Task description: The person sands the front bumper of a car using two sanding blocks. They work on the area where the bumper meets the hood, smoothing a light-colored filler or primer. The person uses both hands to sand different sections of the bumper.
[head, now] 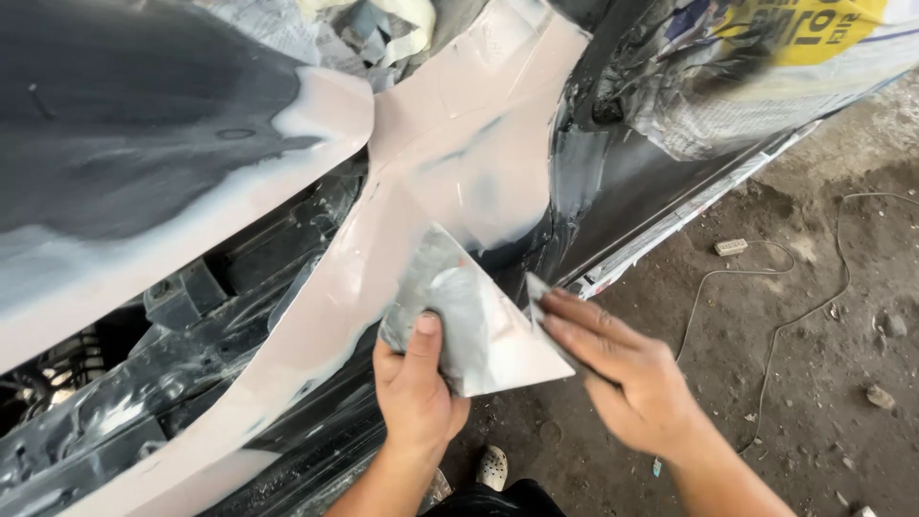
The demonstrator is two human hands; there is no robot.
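The right hand is motion-blurred; it hides most of a thin blade, possibly a scraper.

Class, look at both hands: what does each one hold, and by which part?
The left hand grips a triangular metal plate at its lower left corner, thumb on top. The right hand pinches a thin scraper blade by its rear end.
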